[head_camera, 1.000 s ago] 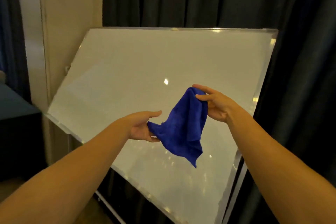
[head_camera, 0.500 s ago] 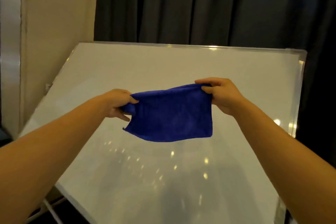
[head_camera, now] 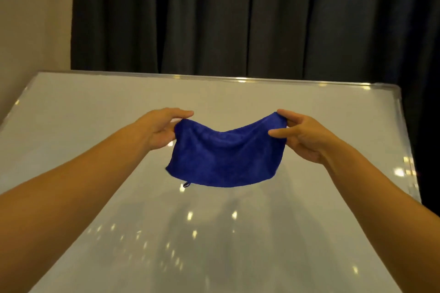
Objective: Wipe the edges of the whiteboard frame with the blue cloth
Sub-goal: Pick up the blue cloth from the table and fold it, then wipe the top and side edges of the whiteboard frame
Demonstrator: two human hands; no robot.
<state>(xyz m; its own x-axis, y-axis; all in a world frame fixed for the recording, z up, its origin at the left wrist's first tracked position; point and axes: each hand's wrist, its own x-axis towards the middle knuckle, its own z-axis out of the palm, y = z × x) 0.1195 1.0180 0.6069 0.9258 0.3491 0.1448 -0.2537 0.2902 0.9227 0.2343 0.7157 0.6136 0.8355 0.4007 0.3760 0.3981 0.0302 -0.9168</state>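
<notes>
A blue cloth (head_camera: 223, 157) hangs spread between my hands in front of the whiteboard (head_camera: 95, 126). My left hand (head_camera: 162, 128) pinches its top left corner and my right hand (head_camera: 300, 135) pinches its top right corner. The top edge of the cloth sags in the middle, and a small loop dangles from its lower left. The whiteboard's silver frame (head_camera: 238, 78) runs along the top and down the right side (head_camera: 408, 150). The cloth does not touch the frame.
Dark curtains (head_camera: 238, 14) hang behind the board. A beige wall (head_camera: 33, 19) stands at the left. Reflected ceiling lights dot the board's lower surface.
The cloth went from hanging bunched to being stretched flat between both hands. My view has swung so the board sits level, and my hands have moved farther apart.
</notes>
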